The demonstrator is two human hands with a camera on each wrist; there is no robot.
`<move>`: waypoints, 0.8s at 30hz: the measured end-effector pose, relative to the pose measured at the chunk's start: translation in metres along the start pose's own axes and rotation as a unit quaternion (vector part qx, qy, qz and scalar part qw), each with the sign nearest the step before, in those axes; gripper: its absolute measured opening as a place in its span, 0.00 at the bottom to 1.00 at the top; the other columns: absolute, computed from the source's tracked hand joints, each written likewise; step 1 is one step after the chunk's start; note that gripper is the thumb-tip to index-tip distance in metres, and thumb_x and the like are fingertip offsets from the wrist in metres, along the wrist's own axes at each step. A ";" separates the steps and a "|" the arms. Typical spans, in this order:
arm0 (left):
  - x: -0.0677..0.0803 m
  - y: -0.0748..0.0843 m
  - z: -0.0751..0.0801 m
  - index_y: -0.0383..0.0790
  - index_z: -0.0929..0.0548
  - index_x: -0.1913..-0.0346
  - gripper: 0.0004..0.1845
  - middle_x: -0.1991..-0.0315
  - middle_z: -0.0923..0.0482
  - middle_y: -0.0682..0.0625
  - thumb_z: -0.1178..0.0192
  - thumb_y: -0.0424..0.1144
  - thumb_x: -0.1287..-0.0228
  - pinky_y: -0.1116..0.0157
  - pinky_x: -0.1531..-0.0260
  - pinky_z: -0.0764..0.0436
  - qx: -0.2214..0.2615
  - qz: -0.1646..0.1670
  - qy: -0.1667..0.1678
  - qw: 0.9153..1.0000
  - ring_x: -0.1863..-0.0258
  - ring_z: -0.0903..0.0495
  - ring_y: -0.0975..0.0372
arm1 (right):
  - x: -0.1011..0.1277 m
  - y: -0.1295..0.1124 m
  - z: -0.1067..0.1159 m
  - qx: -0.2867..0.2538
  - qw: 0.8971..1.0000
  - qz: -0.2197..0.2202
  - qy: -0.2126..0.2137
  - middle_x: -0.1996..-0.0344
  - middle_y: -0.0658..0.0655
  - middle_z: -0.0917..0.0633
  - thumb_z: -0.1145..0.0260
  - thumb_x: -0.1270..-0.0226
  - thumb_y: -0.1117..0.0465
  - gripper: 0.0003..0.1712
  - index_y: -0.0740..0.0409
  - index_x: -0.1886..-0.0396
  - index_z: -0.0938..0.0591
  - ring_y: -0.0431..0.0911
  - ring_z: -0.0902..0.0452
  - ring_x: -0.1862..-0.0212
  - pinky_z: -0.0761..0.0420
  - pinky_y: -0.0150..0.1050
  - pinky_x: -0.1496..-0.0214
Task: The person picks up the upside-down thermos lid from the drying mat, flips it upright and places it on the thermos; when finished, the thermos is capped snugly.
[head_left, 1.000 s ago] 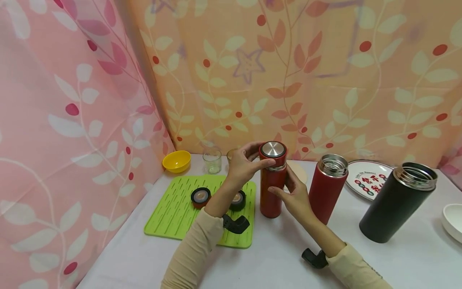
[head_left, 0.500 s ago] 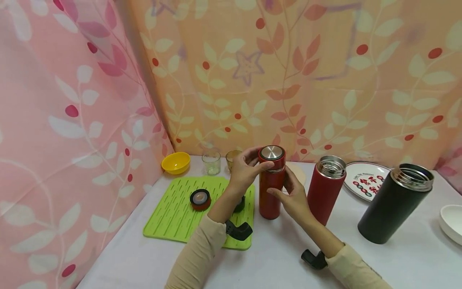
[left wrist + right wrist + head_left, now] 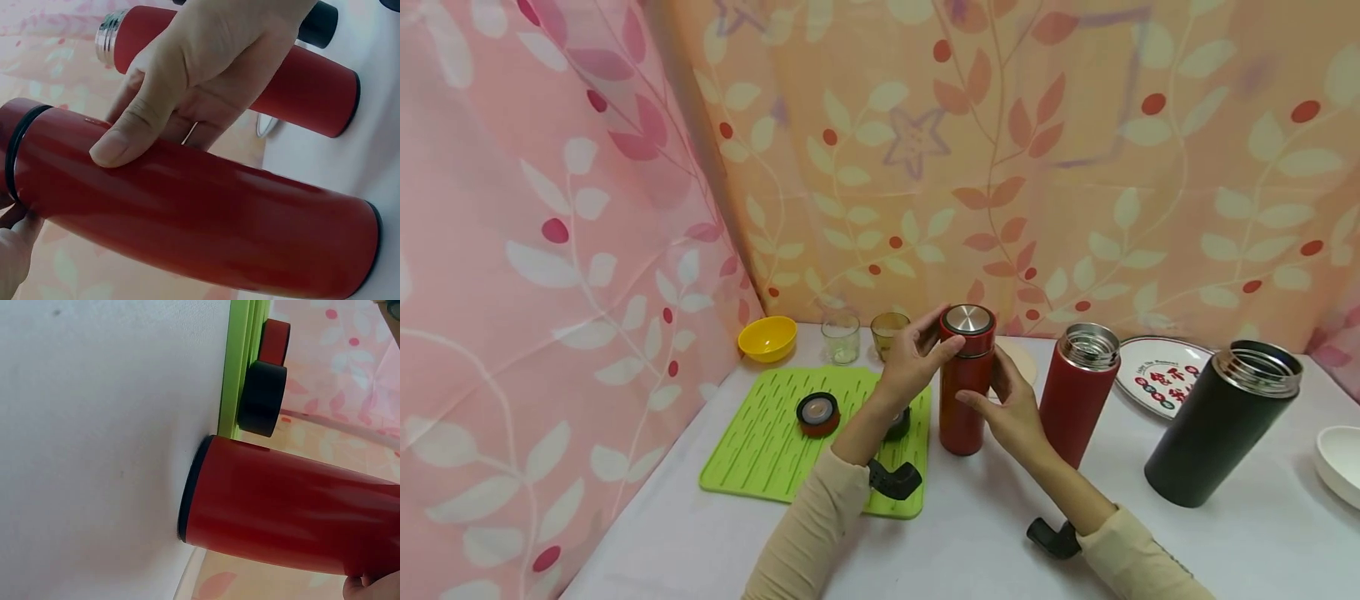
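Lid [image 3: 967, 322] lower on red flask [image 3: 964, 398]

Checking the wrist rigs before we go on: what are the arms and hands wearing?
Both arms wear long beige sleeves that reach the wrists. The left hand and right hand are bare: no gloves, rings or markings show. A black wrist camera sits under each wrist, the left one and the right one. No cables show.
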State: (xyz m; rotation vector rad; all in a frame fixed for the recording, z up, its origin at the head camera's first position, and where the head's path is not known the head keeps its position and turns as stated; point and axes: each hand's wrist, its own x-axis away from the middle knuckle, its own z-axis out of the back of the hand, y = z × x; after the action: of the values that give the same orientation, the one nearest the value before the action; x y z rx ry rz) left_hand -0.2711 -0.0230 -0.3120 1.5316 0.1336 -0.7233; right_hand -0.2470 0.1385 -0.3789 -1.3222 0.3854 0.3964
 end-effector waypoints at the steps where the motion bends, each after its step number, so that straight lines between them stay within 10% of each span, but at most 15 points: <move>1: 0.000 0.003 -0.002 0.31 0.40 0.33 0.35 0.35 0.38 0.37 0.39 0.40 0.40 0.63 0.37 0.34 -0.005 -0.001 0.007 1.000 0.35 0.36 0.54 | 0.000 0.000 0.000 0.001 1.000 -0.001 0.000 0.36 0.55 0.32 0.30 0.47 0.61 0.46 0.49 0.30 0.43 0.49 0.34 0.36 0.33 0.39 0.36; 9: 0.000 0.014 -0.017 0.28 0.37 0.41 0.35 0.43 0.34 0.37 0.32 0.35 0.50 0.58 0.40 0.30 -0.056 0.018 0.073 0.996 0.43 0.29 0.51 | 0.001 -0.003 0.002 0.005 1.000 -0.018 -0.006 0.34 0.54 0.33 0.31 0.45 0.60 0.45 0.47 0.30 0.43 0.49 0.35 0.34 0.35 0.43 0.35; 16: -0.002 -0.002 -0.011 0.32 0.36 0.36 0.32 0.39 0.34 0.39 0.37 0.31 0.43 0.61 0.38 0.32 -0.054 -0.012 0.045 0.997 0.39 0.30 0.53 | 0.001 -0.004 0.002 -0.002 1.000 -0.022 -0.004 0.35 0.54 0.33 0.31 0.45 0.60 0.45 0.49 0.30 0.43 0.49 0.35 0.34 0.36 0.44 0.34; 24: 0.000 -0.005 -0.014 0.34 0.37 0.36 0.47 0.40 0.34 0.40 0.33 0.58 0.55 0.62 0.39 0.31 -0.067 -0.016 0.079 0.995 0.42 0.30 0.55 | 0.002 -0.002 0.002 0.004 0.999 -0.033 -0.007 0.34 0.55 0.34 0.31 0.45 0.58 0.45 0.49 0.30 0.44 0.50 0.36 0.34 0.36 0.45 0.34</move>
State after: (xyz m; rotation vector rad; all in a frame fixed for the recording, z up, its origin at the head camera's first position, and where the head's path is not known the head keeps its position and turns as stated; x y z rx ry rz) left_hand -0.2684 -0.0092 -0.3175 1.4602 0.3186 -0.6057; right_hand -0.2446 0.1401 -0.3778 -1.3209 0.3312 0.3483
